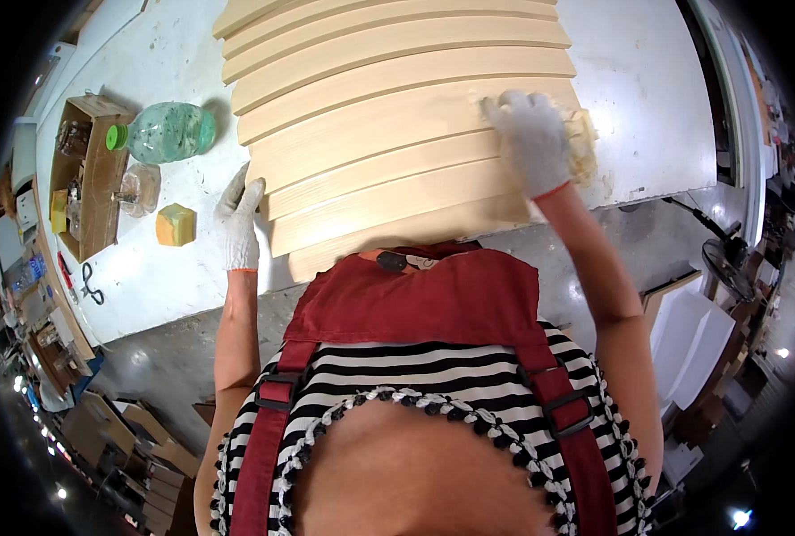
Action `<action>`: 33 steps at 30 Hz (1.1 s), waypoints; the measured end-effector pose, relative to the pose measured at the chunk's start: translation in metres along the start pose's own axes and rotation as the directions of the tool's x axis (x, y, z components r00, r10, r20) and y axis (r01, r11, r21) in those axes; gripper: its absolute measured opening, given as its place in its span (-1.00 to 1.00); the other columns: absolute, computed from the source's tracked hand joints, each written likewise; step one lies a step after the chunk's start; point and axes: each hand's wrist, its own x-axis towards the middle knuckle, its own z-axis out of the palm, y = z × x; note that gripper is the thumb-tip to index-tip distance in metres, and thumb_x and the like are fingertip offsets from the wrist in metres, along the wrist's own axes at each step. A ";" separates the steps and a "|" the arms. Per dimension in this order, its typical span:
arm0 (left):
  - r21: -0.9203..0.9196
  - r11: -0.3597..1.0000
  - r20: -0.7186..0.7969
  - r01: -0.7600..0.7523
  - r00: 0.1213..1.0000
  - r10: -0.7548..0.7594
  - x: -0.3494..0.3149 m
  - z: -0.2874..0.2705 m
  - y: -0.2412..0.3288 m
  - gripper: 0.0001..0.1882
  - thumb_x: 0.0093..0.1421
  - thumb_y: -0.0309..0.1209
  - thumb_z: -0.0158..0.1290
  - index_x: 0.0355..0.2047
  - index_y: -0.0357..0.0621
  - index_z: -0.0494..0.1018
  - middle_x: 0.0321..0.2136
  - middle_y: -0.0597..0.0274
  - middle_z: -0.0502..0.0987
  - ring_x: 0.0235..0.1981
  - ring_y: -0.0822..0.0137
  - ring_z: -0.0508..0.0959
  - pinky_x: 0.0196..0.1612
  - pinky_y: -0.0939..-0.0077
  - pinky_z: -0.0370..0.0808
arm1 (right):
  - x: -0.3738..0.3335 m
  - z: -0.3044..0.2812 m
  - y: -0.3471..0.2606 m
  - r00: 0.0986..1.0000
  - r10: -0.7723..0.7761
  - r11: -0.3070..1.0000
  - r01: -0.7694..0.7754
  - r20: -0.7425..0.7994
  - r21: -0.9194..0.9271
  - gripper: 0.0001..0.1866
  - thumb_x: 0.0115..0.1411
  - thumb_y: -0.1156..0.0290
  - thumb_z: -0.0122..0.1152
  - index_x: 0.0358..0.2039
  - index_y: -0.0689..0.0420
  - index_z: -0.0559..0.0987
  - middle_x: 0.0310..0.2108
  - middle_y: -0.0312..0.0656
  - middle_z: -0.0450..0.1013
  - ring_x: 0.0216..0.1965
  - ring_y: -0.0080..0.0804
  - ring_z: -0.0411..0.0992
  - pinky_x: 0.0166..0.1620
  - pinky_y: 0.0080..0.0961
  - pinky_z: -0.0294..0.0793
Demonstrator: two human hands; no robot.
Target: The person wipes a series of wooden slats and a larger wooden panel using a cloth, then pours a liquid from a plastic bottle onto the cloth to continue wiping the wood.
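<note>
Pale wooden slats (pixel 370 134) lie overlapping in a stepped row across the white table in front of me. My right hand (pixel 531 143), in a white knit glove, presses a crumpled cream cloth (pixel 581 147) onto the right end of the slats. Its fingers are bent over the cloth, which shows mostly along the hand's right side. My left hand (pixel 239 219), gloved alike, rests at the left ends of the nearer slats. There the thumb and fingers are apart, with the thumb close to a slat's edge, and nothing shows between them.
Left on the white table (pixel 174 277) are a green-capped clear bottle (pixel 165 132) on its side, a cardboard box (pixel 98 179) of small items, a plastic-wrapped lump (pixel 140 189), a yellow sponge block (pixel 176 225) and black-handled scissors (pixel 92 284). A black fan (pixel 728 259) stands beyond the table's right end.
</note>
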 end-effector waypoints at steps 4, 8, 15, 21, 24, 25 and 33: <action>-0.034 0.999 -0.021 -0.004 1.000 0.003 -0.002 0.000 -0.002 -0.45 0.17 -0.33 0.19 0.11 -0.39 0.38 -0.01 0.04 0.52 0.00 0.34 0.48 0.10 0.50 0.35 | -0.003 -0.008 0.013 0.996 -0.019 0.995 0.026 -0.082 0.094 -0.62 0.07 0.50 0.02 -0.13 -0.17 0.59 -0.29 -0.29 0.45 -0.31 -0.25 0.41 -0.31 -0.36 0.48; -0.042 0.999 -0.016 -0.017 1.000 0.016 0.000 -0.002 -0.005 -0.45 0.17 -0.33 0.18 0.11 -0.39 0.38 -0.01 0.04 0.52 0.01 0.33 0.47 0.11 0.50 0.34 | -0.004 0.003 0.007 0.990 -0.015 0.999 0.022 -0.143 0.048 -0.64 0.02 0.51 0.07 -0.19 -0.16 0.62 -0.37 -0.31 0.43 -0.36 -0.30 0.40 -0.35 -0.35 0.41; -0.047 0.999 -0.007 -0.012 1.000 0.012 -0.001 -0.003 -0.007 -0.48 0.17 -0.36 0.18 0.10 -0.39 0.39 -0.01 0.05 0.52 0.01 0.33 0.47 0.12 0.50 0.34 | -0.001 0.001 0.016 0.994 0.028 0.999 -0.024 -0.108 0.038 -0.58 0.03 0.53 0.07 -0.13 -0.20 0.61 -0.31 -0.27 0.44 -0.33 -0.23 0.38 -0.30 -0.33 0.44; -0.033 0.999 0.000 -0.016 1.000 0.016 -0.001 -0.005 -0.006 -0.48 0.17 -0.35 0.18 0.09 -0.38 0.40 -0.02 0.05 0.52 0.00 0.33 0.47 0.12 0.50 0.33 | -0.012 -0.002 0.010 0.988 -0.003 0.995 0.018 -0.151 0.099 -0.63 0.04 0.50 0.05 -0.14 -0.14 0.61 -0.30 -0.25 0.44 -0.31 -0.22 0.39 -0.27 -0.31 0.45; -0.021 1.000 0.023 -0.013 1.000 0.014 -0.002 -0.002 -0.001 -0.48 0.17 -0.34 0.17 0.10 -0.38 0.40 -0.02 0.06 0.52 -0.01 0.34 0.47 0.11 0.51 0.33 | -0.001 0.005 0.021 0.993 0.056 0.998 -0.054 -0.099 0.030 -0.68 0.05 0.48 0.05 -0.19 -0.09 0.62 -0.30 -0.23 0.44 -0.29 -0.21 0.39 -0.25 -0.32 0.43; -0.012 1.000 0.031 -0.010 0.999 0.011 -0.003 -0.001 0.003 -0.48 0.18 -0.34 0.17 0.10 -0.38 0.39 -0.02 0.06 0.52 -0.01 0.34 0.48 0.10 0.51 0.34 | -0.001 0.005 0.016 0.993 0.060 0.998 -0.057 -0.104 0.032 -0.68 0.05 0.48 0.05 -0.19 -0.09 0.62 -0.30 -0.23 0.44 -0.29 -0.21 0.39 -0.25 -0.32 0.43; 0.058 0.998 -0.013 -0.018 1.000 0.018 -0.009 0.003 0.012 -0.45 0.18 -0.31 0.15 0.10 -0.40 0.38 -0.03 0.06 0.52 -0.03 0.33 0.47 0.07 0.51 0.34 | -0.063 -0.023 0.015 0.996 0.066 0.887 -0.029 -0.064 0.461 -0.59 0.01 0.52 0.06 -0.10 0.00 0.62 -0.19 -0.20 0.47 -0.19 -0.26 0.43 -0.16 -0.46 0.49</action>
